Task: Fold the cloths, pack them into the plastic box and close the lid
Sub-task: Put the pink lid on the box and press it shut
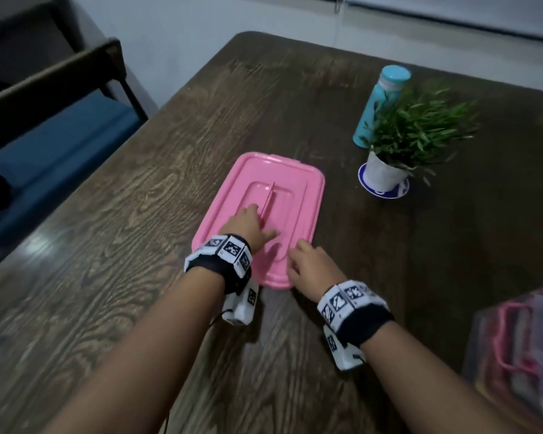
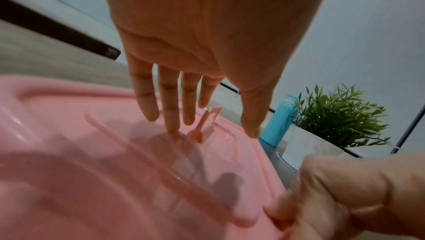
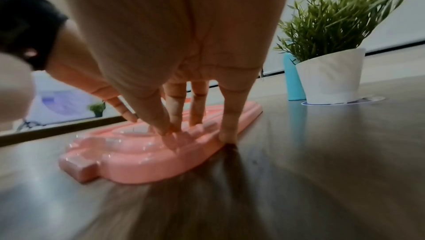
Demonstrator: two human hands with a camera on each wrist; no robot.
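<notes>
Both hands sit on the pink lid [image 1: 298, 195], which lies flat on the wooden table [image 1: 138, 183] with its long axis running away from the person; the left hand [image 1: 248, 225] rests farther up on its raised centre, fingers straight, while the right hand [image 1: 311, 267] is nearer the close short edge — fingertips down on the lid, gripping nothing. A box [image 1: 521, 339] sits well off to the right, blurred. No cloths show. No readable writing anywhere — only coded squares on the wristbands [image 1: 229, 250]
</notes>
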